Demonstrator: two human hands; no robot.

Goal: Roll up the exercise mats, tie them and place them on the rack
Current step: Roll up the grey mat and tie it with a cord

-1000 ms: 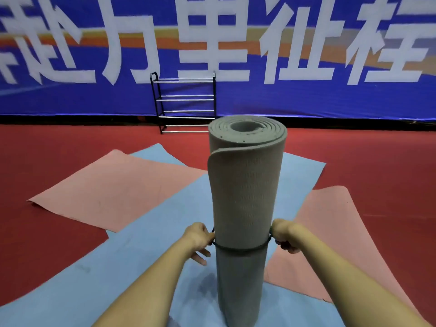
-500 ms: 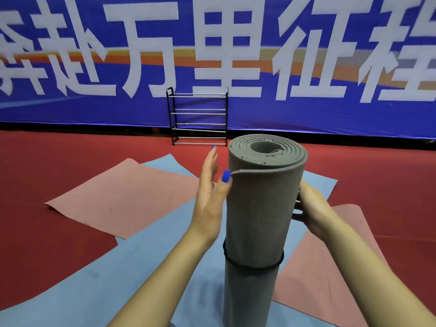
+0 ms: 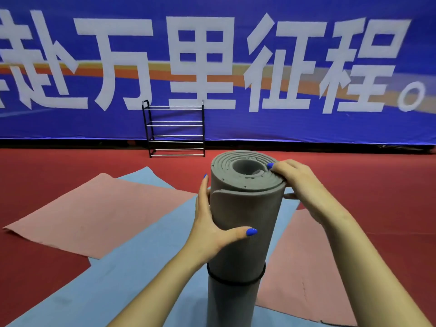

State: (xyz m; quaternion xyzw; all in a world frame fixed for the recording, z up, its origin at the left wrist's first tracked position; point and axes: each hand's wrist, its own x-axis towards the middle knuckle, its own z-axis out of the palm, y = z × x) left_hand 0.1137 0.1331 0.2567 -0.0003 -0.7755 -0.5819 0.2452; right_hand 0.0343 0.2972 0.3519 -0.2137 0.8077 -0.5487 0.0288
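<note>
Left hand (image 3: 210, 223) and right hand (image 3: 297, 182) grip the upright, spiral-ended grey foam mat (image 3: 243, 213).

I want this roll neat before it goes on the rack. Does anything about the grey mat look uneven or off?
Slightly. The rolled grey foam mat has one black band low down, and its outer flap edge lifts a little near the top. The left hand grips the side; the right hand grips the top rim. The coils look fairly even.

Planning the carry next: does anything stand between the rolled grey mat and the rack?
Nothing upright does. Between the grey mat and the rack lie only flat blue mat and pink mat, then bare red floor.
</note>
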